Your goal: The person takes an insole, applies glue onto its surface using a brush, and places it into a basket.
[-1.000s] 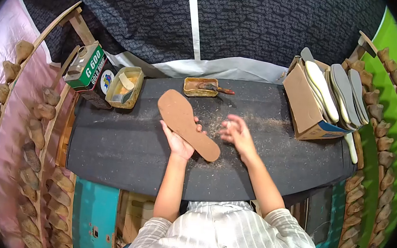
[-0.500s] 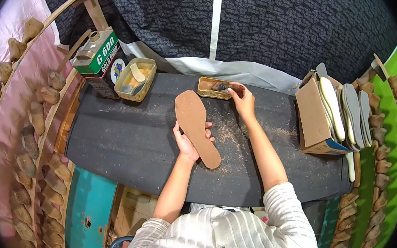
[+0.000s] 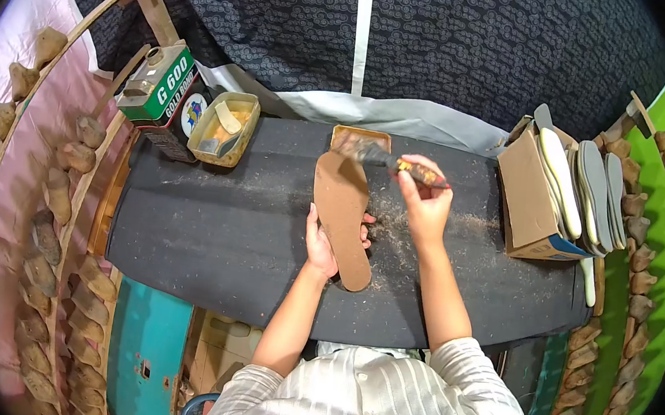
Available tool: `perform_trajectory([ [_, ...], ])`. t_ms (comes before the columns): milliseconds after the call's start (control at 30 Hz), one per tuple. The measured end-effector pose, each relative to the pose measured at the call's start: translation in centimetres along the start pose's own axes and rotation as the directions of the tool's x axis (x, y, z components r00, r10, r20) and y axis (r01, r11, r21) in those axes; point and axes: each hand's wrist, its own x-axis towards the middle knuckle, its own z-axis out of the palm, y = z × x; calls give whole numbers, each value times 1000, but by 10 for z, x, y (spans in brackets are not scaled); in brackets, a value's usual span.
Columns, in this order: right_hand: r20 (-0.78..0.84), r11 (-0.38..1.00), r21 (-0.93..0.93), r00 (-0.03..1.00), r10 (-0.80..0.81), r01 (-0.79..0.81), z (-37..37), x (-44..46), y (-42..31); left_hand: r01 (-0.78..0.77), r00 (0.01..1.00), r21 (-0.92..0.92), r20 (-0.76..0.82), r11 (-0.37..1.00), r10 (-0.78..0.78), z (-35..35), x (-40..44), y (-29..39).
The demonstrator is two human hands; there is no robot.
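A brown shoe insole is held over the table, tilted, its broad end pointing away from me. My left hand is closed round its middle, thumb on the left edge and fingertips showing at the right edge. In my right hand is a brush with a dark handle bearing red and yellow marks. The brush's blurred bristle end points left, over the insole's broad end; whether it touches cannot be made out. Just behind the brush is a small rectangular tray, partly hidden by it.
A dark cloth-covered table is strewn with brown crumbs. At its left are a glue can and a yellowish tub with scraps. A cardboard box of insoles stands right. Racks of wooden shoe lasts flank both sides.
My right hand has lifted the brush out of the small tray and brought it nearer, over the insole. The insole has shifted slightly right and turned more upright in my left hand.
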Motion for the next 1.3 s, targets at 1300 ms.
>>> perform_trajectory([
  [1300, -27, 997, -51, 998, -64, 62, -16, -51, -16, 86, 977, 142, 181, 986, -112, 12, -15, -12],
])
